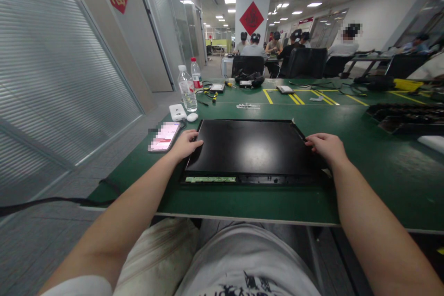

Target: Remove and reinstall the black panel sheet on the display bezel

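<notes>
Head view: we've got black screen panel (243, 148) lying on green tabletop (260, 204), center of frame. Our left hand (187, 144) holding its left edge, thumb on top; our right hand (326, 146) pinching right edge, fingers curled in. Green circuit strip (210, 179) along panel's bottom side. Lit phone (168, 135), left of frame, just beside our left hand.

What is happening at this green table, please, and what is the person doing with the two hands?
A seated person has both arms stretched over a flat black screen on the green table. The left grip touches its left edge and the right grip its right edge. How firmly they hold it is unclear. A green strip shows along the near side. A phone lies left of the left grip. Farther back, other people are gathered around another table.
</notes>
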### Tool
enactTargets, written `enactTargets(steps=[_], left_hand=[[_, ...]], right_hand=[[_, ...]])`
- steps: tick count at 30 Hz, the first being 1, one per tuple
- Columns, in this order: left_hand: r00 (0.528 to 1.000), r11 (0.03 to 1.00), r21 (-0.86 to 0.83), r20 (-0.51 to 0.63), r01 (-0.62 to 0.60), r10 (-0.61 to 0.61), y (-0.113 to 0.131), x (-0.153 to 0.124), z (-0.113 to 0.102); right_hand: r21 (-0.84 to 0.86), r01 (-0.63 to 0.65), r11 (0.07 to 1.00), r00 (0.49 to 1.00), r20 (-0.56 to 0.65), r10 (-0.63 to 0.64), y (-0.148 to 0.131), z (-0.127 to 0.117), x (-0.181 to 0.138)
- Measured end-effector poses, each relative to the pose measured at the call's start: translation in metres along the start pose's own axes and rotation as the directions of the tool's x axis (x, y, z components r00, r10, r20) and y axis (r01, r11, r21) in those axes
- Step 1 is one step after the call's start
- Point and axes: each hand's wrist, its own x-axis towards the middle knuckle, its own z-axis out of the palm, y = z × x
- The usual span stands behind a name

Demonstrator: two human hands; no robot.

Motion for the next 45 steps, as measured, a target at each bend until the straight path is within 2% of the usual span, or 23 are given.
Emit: enactTargets(steps=[3, 8, 19, 32, 45], left_hand=[[0.998, 0.999, -0.019, -0.049, -0.039, 0.038, 0.001, 0.001, -0.001], [0.993, 0.994, -0.026, -0.049, -0.109, 0.108, 0.004, 0.001, -0.003], [0.998, 0.996, 0.054, 0.002, -0.067, 0.067, 0.005, -0.001, -0.003], [0.999, 0.992, 0.116, 0.005, -0.051, 0.051, 0.004, -0.001, -0.005], [0.999, 0.987, 0.155, 0.025, -0.041, 0.038, -0.003, -0.001, -0.005]], right_hand=[[0.015, 0.014, 1.000, 1.000, -0.013, -0.014, 0.002, 0.001, 0.001], [0.027, 0.012, 1.000, 1.000, -0.011, -0.012, 0.002, 0.000, 0.001], [0.014, 0.002, 1.000, 1.000, -0.008, -0.002, -0.001, -0.001, -0.002], [-0.012, -0.030, 0.999, 1.000, -0.009, 0.029, -0.013, -0.005, -0.011], [-0.003, -0.019, 1.000, 1.000, -0.003, 0.019, -0.008, -0.004, -0.006]])
